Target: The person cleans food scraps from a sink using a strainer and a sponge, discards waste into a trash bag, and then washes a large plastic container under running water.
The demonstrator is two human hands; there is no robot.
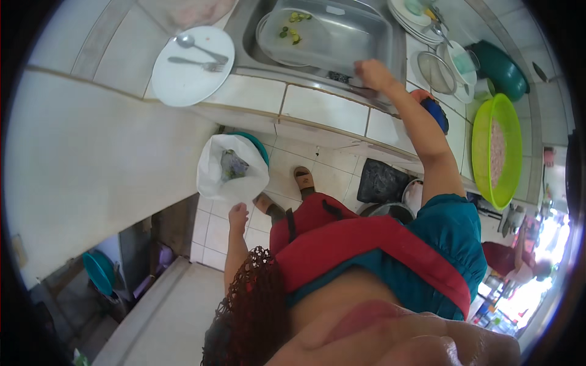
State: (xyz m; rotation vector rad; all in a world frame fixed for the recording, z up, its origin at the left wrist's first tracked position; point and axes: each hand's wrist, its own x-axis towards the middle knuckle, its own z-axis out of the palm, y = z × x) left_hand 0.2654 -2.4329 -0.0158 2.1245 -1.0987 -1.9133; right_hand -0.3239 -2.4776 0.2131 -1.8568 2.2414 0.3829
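My right hand (373, 75) is at the near right corner of a clear rectangular plastic container (361, 41) in the steel sink (247, 64); its fingers look curled, but its grip is unclear. Cut green citrus pieces (295, 29) lie at the container's left end. A black mesh-like thing (339, 77) is left of my right hand. My left hand (238, 215) hangs low with bent fingers, just below a white plastic bag (208, 178) that has a crumpled clear wrapper inside; contact with the bag is unclear. A white plate (183, 89) bearing a spoon and fork sits left of the sink.
Stacked plates (412, 29), a strainer (437, 73) and a green basin (501, 71) stand right of the sink. A lime-green basin (480, 151) holds something pinkish. A black bag (382, 180) and pots are below the counter. Another person (508, 258) is at far right.
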